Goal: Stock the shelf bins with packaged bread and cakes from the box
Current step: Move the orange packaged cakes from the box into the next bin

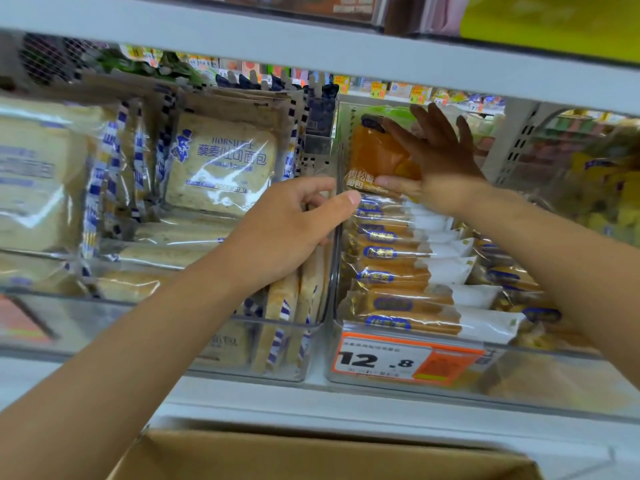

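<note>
**A:** Where is the pack just now?

**B:** The orange bread pack (pixel 379 152) stands upright at the back end of the right-hand clear bin (pixel 554 375), close to that bin's left wall. It sits above the row of blue-labelled cake packs (pixel 398 273), which fills the bin as far as its front wall.

**A:** Is anything gripping it?

**B:** Yes, the right hand (pixel 441 161) grasps it. The thumb lies along the pack's lower edge and the forefinger across its upper edge. The other fingers are spread out past its right edge.

**A:** And the other hand?

**B:** The left hand (pixel 287 225) is clenched over the top rim of the bin wall (pixel 336 261) where the two bins meet. The thumb is on the right side and the fingers curl over to the left. I cannot tell whether that wall belongs to the right-hand bin or to the left-hand clear bin (pixel 313 341).

**A:** What fills the left one?

**B:** Sliced toast packs (pixel 221 164) with blue-and-white striped edges. One faces forward at the back, others lie flat in a stack, and a few stand on edge in the front right corner.

**A:** Anything on the bin fronts?

**B:** A price tag (pixel 405 362) in orange and white reading 12.8. It is on the front wall of the right-hand bin, toward its left corner.

**A:** And the box?

**B:** The cardboard box (pixel 311 455) is at the bottom of the view, below the shelf's front edge. Only its top shows. The upper shelf board (pixel 311 46) runs above both bins.
</note>
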Motion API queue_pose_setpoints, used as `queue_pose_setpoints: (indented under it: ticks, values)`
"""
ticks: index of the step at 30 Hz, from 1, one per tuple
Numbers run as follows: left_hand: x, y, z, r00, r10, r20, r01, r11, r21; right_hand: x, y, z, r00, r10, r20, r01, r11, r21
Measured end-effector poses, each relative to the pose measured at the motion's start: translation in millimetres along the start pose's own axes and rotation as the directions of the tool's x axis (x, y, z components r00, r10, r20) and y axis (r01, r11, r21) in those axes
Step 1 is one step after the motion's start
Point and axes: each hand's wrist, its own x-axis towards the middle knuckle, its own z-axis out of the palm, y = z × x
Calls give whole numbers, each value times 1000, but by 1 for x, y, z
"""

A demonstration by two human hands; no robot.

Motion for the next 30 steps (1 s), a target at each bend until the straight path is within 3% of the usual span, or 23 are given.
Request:
queue_pose_setpoints:
  ticks: [5, 8, 11, 13, 15, 19, 22, 24, 25, 28, 30]
  values:
    - [-3, 5, -1, 1000, -8, -17, 9, 1000, 9, -33, -18, -19, 999, -26, 29, 26, 1000, -3]
    - [-12, 17, -5, 998, -22, -60, 23, 999, 26, -70, -39, -31, 997, -31, 69, 24, 994, 107]
    - [-38, 30, -8, 988, 29, -152, -5, 988, 156, -106, -59, -48, 999, -47, -17, 50, 972, 230]
    - [-64, 38, -5, 982, 25, -186, 10, 983, 186, -126, -69, -67, 996, 22, -83, 4, 954, 299]
    - [-95, 42, 0, 980, -31, -199, 71, 978, 197, -149, -85, -83, 994, 95, -45, -69, 916, 396]
    - [-155, 23, 14, 980, -159, -121, 185, 951, 249, -212, -123, -77, 995, 104, -1, -92, 887, 453]
    - [-195, -16, 30, 941, -336, 24, 312, 896, 315, -268, -146, -41, 984, 64, 167, -139, 863, 486]
    - [-221, -52, 43, 885, -457, 88, 406, 852, 330, -307, -156, 0, 909, 47, 415, -254, 850, 461]
    - [-233, -70, 49, 858, -502, 108, 443, 830, 339, -328, -158, 25, 835, 61, 547, -339, 839, 426]
    - [-261, -122, 64, 779, -615, 126, 548, 764, 339, -387, -156, 99, 521, 123, 845, -606, 751, 264]
    - [-275, -150, 73, 718, -685, 123, 629, 714, 308, -421, -153, 141, 337, 149, 930, -762, 624, 176]
